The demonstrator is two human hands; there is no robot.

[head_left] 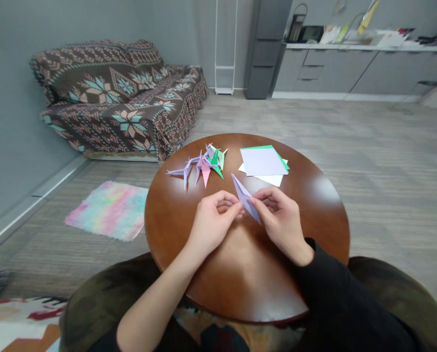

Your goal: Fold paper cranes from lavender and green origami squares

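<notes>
A folded lavender origami paper (243, 194), long and pointed at both ends, is held slantwise above the round table. My left hand (216, 215) pinches its left edge near the middle, thumb against fingers. On the other side my right hand (279, 215) grips the right edge between thumb and fingers. Beyond my left hand lies a cluster of folded paper cranes (205, 168) in lavender, pink and green. A stack of square paper sheets (264, 162), lavender on top with green and white beneath, rests past my right hand.
The round brown wooden table (314, 215) stands before my knees. Further off are a sofa (123, 98) under a patterned cover, a pastel fluffy mat (108, 210) on the floor, a grey fridge (266, 49) and a kitchen counter (350, 48) with various items.
</notes>
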